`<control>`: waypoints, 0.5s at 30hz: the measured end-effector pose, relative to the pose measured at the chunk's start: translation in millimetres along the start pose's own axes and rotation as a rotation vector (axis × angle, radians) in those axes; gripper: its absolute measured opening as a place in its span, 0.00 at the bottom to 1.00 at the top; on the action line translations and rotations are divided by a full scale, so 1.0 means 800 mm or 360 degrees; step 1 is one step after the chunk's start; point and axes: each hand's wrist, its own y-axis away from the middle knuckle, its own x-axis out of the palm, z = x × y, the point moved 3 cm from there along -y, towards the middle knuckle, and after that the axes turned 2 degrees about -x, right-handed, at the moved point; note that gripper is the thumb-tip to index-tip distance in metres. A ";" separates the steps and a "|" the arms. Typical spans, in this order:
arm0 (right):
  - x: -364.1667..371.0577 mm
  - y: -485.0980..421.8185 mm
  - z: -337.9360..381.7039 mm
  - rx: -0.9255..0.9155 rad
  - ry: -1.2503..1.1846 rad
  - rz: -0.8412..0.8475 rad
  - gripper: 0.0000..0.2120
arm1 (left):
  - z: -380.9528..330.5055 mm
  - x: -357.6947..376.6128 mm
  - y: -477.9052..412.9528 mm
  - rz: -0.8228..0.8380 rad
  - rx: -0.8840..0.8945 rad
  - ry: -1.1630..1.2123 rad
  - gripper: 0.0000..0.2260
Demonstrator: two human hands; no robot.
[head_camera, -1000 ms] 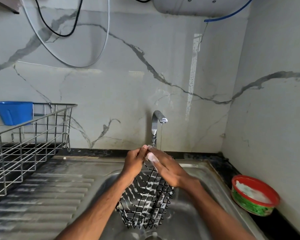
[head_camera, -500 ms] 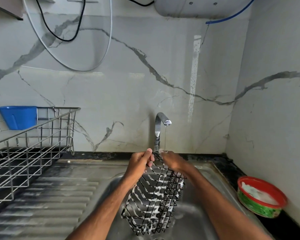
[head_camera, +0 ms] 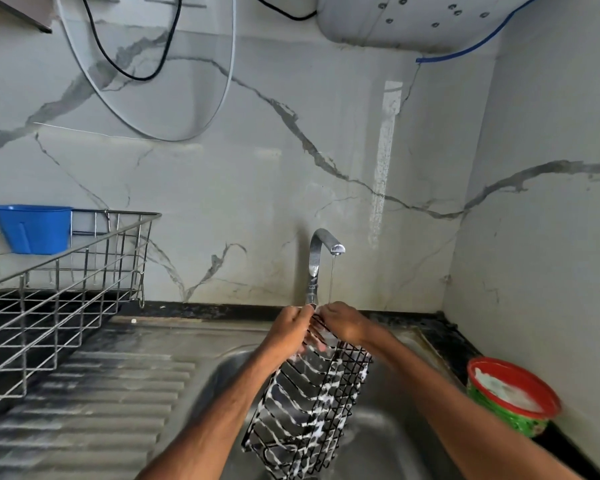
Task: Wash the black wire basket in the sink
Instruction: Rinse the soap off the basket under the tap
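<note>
1. Since a second ago, the right hand (head_camera: 345, 323) has slid up off the side of the black wire basket (head_camera: 309, 410) to its top edge.
2. At far left, a steel dish rack (head_camera: 66, 271) carries a blue cup (head_camera: 32, 230).
3. Next, the left hand (head_camera: 290, 329) curls its fingers round the basket's top wires.
4. Streaked with white foam, the basket hangs tilted, lower end down in the sink (head_camera: 395, 445).
5. Behind it, the tap (head_camera: 317, 251) runs a thin stream onto the right hand, which pinches the top edge.
6. At right sits a red-rimmed bowl (head_camera: 510, 415) of foam.

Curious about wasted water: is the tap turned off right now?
No, a thin stream of water falls from the tap onto the right hand at the top of the soapy black wire basket.
</note>
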 end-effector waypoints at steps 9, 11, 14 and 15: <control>-0.030 0.079 0.000 -0.0248 0.0204 0.0119 0.25 | -0.005 -0.008 0.006 -0.0067 -0.0208 0.0153 0.16; -0.038 0.067 -0.011 -0.0176 0.0195 0.0093 0.22 | -0.010 -0.006 0.010 0.0003 -0.0265 0.0134 0.18; -0.032 0.047 -0.012 -0.0181 0.0074 0.0132 0.18 | -0.017 0.001 0.015 0.0134 -0.0290 0.0142 0.22; -0.025 0.043 -0.008 -0.0176 -0.0010 0.0184 0.20 | -0.017 0.003 0.014 0.0161 -0.0300 0.0161 0.21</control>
